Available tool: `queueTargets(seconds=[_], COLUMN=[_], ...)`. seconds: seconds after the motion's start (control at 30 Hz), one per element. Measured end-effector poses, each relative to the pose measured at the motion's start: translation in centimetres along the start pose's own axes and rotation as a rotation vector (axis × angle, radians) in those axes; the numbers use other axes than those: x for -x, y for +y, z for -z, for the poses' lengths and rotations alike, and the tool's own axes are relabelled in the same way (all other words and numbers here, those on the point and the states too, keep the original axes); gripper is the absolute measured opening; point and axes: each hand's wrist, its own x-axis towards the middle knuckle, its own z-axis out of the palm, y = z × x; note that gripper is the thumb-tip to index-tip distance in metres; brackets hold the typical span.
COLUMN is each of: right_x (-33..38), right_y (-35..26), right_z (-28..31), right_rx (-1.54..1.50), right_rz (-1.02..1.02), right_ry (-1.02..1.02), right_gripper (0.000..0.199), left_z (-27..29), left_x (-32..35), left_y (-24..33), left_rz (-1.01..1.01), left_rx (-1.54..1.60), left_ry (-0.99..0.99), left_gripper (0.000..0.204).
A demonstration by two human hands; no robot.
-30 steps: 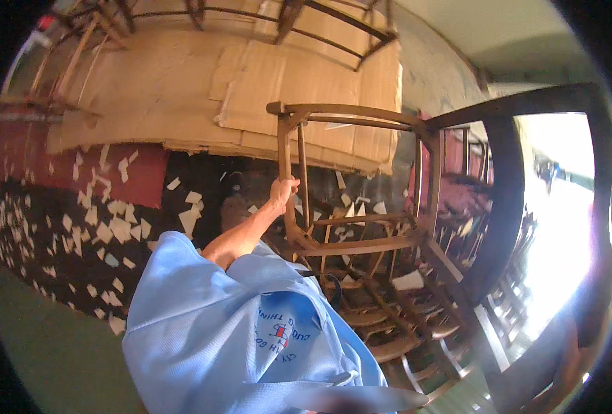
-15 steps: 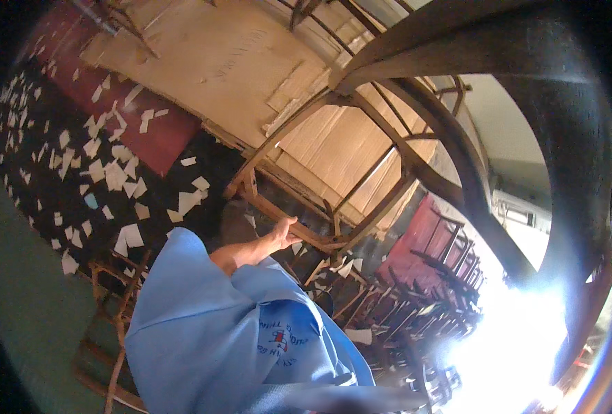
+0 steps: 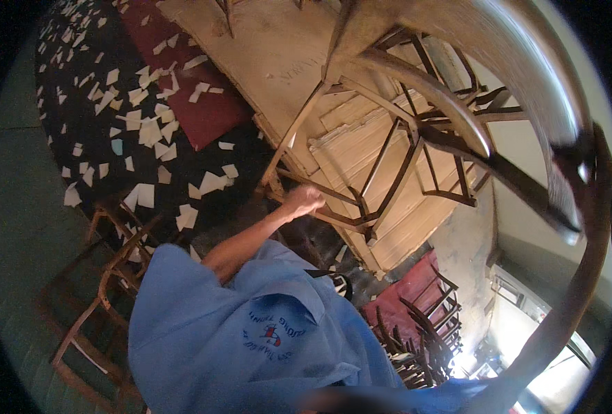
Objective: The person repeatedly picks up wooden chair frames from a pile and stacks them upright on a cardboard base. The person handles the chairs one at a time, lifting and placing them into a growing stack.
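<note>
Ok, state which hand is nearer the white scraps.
Left: the left hand grips the chair frame, right of most scraps; the right forearm is at far right, its hand unclear.

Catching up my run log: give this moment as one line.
left hand: gripping wooden chair frame | beyond it: cardboard sheets | picture left: scattered pale scraps

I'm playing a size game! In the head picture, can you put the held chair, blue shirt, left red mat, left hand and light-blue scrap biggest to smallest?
1. Wooden chair and blue shirt: unsure which, because the chair looms close to the camera.
2. Red mat
3. Left hand
4. Light-blue scrap
</note>
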Motion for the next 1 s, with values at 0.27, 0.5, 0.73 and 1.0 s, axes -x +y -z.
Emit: queueTargets(seconds=[0.27,0.5,0.73,1.0], right_x=[-4.6,-2.0,18.1,32.8], right_y=[-0.6,5.3,12.2,-19.8], right_z=[-3.5,-4.3,-28.8,-60.4], right_rx=[-0.365,-0.365,0.101,-1.986], right_rz=[0.052,0.021,-0.611,-2.043], right_ry=[0.063,0.161,1.120,0.086], right_gripper=[0.072,0.058,0.071,0.059], left_z=[13.0,11.9,3.4,0.3], left_x=[10.3,10.5,5.7,-0.6], left_y=[32.8,45.2,49.9,54.8], left_rz=[-1.377,-1.277,-1.307,-1.203], left_rx=[0.019,0.207,0.017,-0.005], left_ry=[1.070,0.009,0.302,0.576], left_gripper=[0.056,0.039,0.025,0.015])
